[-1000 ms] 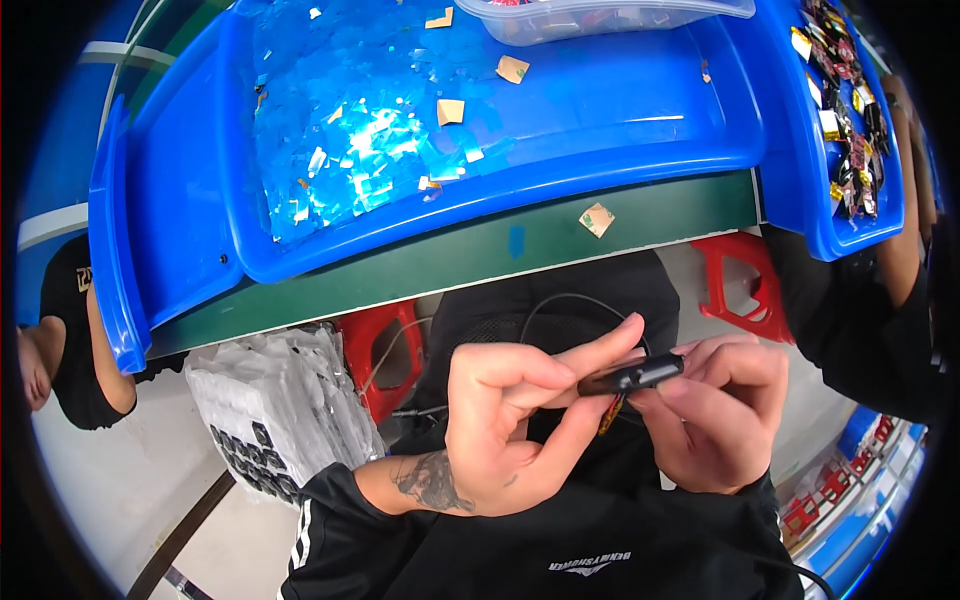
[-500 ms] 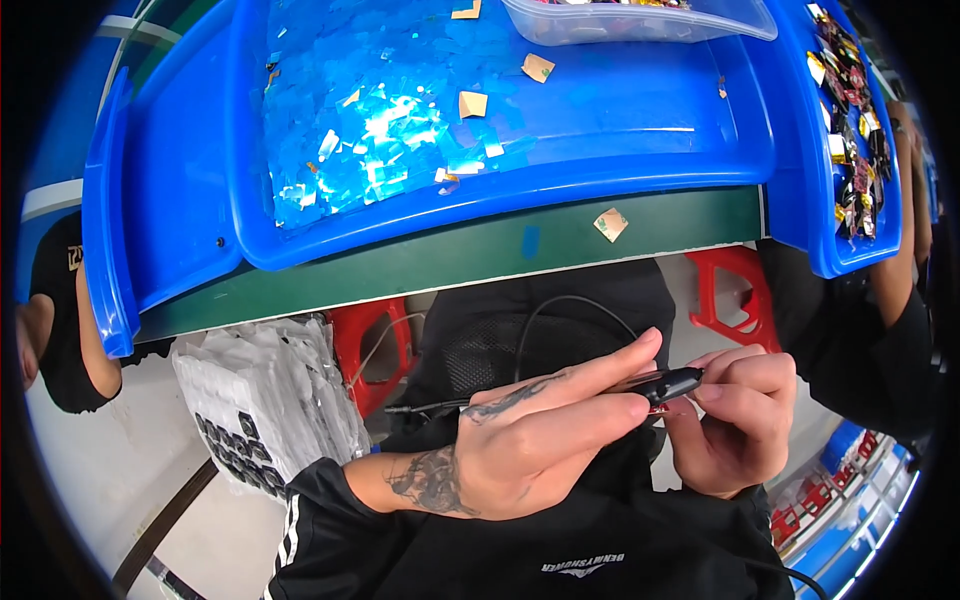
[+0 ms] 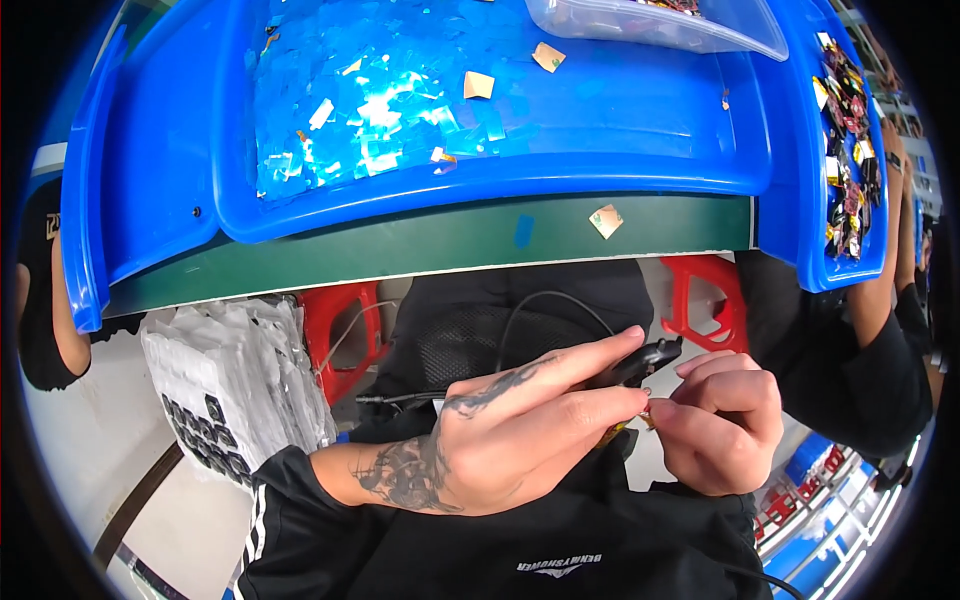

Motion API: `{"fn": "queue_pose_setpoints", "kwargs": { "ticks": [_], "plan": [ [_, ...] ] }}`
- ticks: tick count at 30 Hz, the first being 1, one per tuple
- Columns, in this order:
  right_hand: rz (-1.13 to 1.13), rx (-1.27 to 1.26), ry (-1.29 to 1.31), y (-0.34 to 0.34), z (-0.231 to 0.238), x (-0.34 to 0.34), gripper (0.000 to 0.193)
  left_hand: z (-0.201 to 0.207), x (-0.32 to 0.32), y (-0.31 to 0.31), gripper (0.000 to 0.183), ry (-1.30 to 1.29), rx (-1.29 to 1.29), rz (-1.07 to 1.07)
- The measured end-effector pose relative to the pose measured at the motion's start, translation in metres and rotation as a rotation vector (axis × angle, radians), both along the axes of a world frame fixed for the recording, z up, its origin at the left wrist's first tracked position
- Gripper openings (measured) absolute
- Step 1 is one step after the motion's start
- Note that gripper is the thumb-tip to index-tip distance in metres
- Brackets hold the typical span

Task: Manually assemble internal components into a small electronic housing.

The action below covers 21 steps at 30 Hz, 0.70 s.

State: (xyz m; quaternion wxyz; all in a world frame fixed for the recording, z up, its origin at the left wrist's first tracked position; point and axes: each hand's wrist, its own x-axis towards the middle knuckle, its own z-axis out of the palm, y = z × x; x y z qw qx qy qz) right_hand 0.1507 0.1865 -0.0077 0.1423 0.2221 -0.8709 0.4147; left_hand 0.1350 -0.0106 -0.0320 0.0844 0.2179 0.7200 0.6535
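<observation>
Above my lap, my left hand (image 3: 535,425) is closed on a glossy black part (image 3: 660,352) with a rounded end, gripped between its fingers. A little red and yellow shows below those fingers, mostly hidden. Close beside it, my right hand (image 3: 725,425) is curled, with thumb and index finger pinched at a tiny reddish piece next to the left fingertips. What that piece is, I cannot make out. A thin black cable (image 3: 512,320) loops over my lap behind the left hand.
A blue tray (image 3: 480,188) with blue film scraps and a clear plastic box (image 3: 680,35) lies ahead. A blue bin (image 3: 812,265) of small black parts stands right. Stacked white trays (image 3: 225,370) and red stools (image 3: 345,330) sit below the green table (image 3: 400,255). People work on both sides.
The black part's end has turned up and away from my right fingers. My right hand's pinch now sits lower, nearer the left fingertips. The whole view has shifted slightly.
</observation>
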Motion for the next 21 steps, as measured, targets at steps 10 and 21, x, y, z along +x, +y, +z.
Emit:
{"fn": "queue_pose_setpoints", "kwargs": {
  "ticks": [10, 21],
  "plan": [
    [-0.086, 0.026, -0.198, -0.001, 0.015, 0.000, 0.032, 0.001, 0.000, -0.010, 0.015, 0.040, -0.137, -0.188],
    [0.019, -0.005, -0.220, 0.004, 0.013, -0.002, 0.025, 0.004, -0.005, -0.012, 0.025, 0.106, -0.185, -0.141]
  ]
}}
